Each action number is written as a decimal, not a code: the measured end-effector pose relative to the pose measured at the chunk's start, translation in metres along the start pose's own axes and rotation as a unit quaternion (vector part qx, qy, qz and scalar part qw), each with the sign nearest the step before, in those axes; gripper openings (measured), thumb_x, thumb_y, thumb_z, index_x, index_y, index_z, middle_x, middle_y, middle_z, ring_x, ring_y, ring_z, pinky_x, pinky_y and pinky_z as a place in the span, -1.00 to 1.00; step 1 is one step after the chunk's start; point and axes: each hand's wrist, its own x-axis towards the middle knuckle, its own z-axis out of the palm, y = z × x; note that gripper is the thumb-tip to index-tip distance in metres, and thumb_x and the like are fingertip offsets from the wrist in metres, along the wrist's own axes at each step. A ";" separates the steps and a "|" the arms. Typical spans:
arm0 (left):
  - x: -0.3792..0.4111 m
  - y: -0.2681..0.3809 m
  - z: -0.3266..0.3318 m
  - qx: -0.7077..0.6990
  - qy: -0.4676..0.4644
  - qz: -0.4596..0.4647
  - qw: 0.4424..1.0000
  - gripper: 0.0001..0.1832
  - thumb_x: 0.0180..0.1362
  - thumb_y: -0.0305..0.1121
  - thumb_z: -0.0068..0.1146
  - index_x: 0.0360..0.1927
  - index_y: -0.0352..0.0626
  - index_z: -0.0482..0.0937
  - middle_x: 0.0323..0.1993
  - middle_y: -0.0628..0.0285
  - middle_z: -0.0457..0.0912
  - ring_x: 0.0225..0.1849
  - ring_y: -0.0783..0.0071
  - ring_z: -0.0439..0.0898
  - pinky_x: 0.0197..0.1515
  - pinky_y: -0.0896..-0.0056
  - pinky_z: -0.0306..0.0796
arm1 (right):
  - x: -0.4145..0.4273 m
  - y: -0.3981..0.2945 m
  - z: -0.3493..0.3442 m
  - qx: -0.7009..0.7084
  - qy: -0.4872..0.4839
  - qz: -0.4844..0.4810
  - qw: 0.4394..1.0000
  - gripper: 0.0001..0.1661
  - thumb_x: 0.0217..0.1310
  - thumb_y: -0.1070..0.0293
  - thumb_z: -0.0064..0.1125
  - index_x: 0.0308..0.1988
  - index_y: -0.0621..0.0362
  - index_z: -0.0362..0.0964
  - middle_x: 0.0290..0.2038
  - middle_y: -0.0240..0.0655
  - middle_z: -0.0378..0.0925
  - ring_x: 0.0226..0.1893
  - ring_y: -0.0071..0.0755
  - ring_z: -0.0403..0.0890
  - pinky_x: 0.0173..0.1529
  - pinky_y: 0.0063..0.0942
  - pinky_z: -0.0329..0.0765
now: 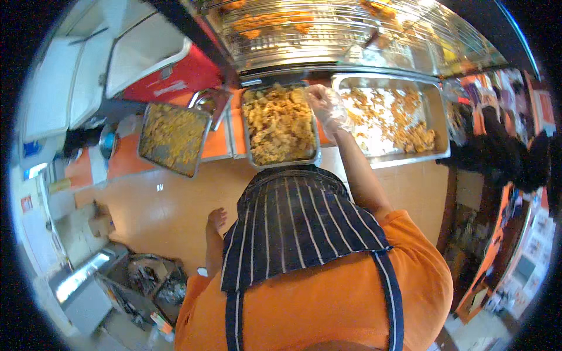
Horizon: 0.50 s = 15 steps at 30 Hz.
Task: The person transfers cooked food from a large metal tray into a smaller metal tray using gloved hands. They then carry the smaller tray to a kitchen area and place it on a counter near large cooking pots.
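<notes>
My right hand [327,105], in a clear plastic glove, is at the right rim of a metal tray [283,164] heaped with golden fried food pieces [279,123]. Whether its fingers grip anything cannot be made out. To its right a larger, deep metal pan [432,98] holds scattered fried pieces and crumbs on a pale, shiny bottom. My left hand [217,219] is bare and hangs low beside the striped apron [298,219], away from the counter, with nothing seen in it.
Another metal tray [195,169] with thinly spread yellowish pieces sits tilted at the left. A small steel container [210,103] stands behind it on the orange counter [217,140]. Along the back is a lit display case [285,52] with wire racks. Black bins [151,281] stand on the floor, lower left.
</notes>
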 end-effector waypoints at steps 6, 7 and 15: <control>0.025 -0.064 -0.025 -0.147 -0.090 -0.026 0.985 -0.64 0.33 -0.16 0.04 0.14 -0.01 0.49 -0.09 0.25 0.64 -0.26 0.40 0.61 -0.36 0.38 0.44 | -0.047 0.126 -0.148 -0.168 0.123 0.082 0.975 -0.71 0.11 0.43 0.17 -0.12 0.15 0.61 -0.19 -0.17 0.69 -0.17 -0.25 0.70 0.01 -0.37 0.57; 0.031 -0.066 -0.024 -0.165 -0.104 -0.028 0.980 -0.63 0.32 -0.17 0.06 0.14 -0.03 0.49 -0.10 0.24 0.64 -0.27 0.40 0.62 -0.37 0.39 0.45 | -0.055 0.145 -0.180 -0.264 0.151 0.031 0.952 -0.69 0.07 0.34 0.23 -0.13 0.10 0.62 -0.22 -0.15 0.68 -0.20 -0.16 0.69 0.00 -0.29 0.58; 0.042 0.031 0.035 0.009 0.068 -0.055 0.996 -0.70 0.25 -0.10 0.16 -0.06 -0.02 0.51 -0.27 0.32 0.63 -0.39 0.48 0.57 -0.47 0.49 0.32 | -0.066 0.184 -0.307 -0.387 0.100 0.416 0.817 -0.18 -0.19 -0.05 0.45 0.17 -0.27 0.47 0.26 -0.04 0.34 0.19 0.12 0.47 0.26 -0.19 0.45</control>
